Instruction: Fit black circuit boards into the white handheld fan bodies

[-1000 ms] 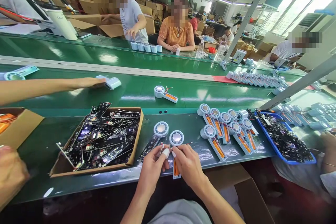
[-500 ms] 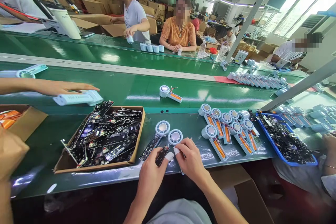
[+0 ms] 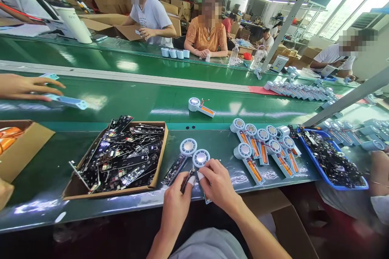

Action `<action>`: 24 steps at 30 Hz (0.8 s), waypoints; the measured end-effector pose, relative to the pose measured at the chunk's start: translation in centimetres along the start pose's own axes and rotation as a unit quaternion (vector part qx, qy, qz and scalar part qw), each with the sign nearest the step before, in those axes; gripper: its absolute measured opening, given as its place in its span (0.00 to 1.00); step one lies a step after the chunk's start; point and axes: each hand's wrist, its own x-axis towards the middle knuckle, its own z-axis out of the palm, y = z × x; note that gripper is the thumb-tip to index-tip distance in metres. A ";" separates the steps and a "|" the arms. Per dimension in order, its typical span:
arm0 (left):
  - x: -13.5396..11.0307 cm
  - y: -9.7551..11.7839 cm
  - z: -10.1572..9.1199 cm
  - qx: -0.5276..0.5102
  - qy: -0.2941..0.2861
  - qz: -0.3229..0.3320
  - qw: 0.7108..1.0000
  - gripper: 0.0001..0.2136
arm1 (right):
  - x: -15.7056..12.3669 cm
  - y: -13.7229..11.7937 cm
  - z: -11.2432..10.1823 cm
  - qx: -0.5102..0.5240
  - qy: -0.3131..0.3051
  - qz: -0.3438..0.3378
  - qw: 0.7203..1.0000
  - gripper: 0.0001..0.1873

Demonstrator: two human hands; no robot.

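Observation:
My left hand (image 3: 176,198) pinches a narrow black circuit board (image 3: 190,175) with its taped fingertip against a pale-blue fan unit (image 3: 201,158) lying at the near edge of the green table (image 3: 45,186). My right hand (image 3: 219,184) is closed over the fan unit's handle part, fingertips touching the left hand's. A second fan unit with a board fitted (image 3: 183,154) lies just to the left. The handle under my right hand is mostly hidden.
A cardboard box of black circuit boards (image 3: 120,160) sits left of my hands. Several fan units with orange batteries (image 3: 263,147) lie to the right, beside a blue tray of boards (image 3: 331,162). One fan unit (image 3: 200,106) rides the belt. A co-worker's hand (image 3: 26,87) reaches in at far left.
My left hand has brought the black board down onto the fan unit between both hands. The co-worker's hand at left has drawn back leftward with a pale-blue part.

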 end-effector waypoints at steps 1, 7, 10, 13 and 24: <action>-0.1 0.0 0.0 0.005 -0.001 0.010 1.000 0.13 | 0.0 0.0 0.0 -0.006 -0.004 -0.001 1.000 0.10; -0.6 -0.3 0.0 0.036 0.017 0.081 0.996 0.13 | 0.1 -0.5 -0.3 -0.055 -0.030 0.000 0.998 0.09; -0.8 -0.6 0.2 0.063 0.056 0.149 0.985 0.14 | 0.5 -0.9 -0.7 -0.081 -0.059 -0.004 0.995 0.08; -0.7 -1.0 0.1 0.072 0.066 0.204 0.974 0.14 | 0.8 -1.1 -1.1 -0.088 -0.091 0.001 0.992 0.08; 0.8 -0.9 -1.5 0.005 -0.041 0.163 0.986 0.12 | 0.3 0.0 -1.1 0.033 -0.076 0.053 0.995 0.11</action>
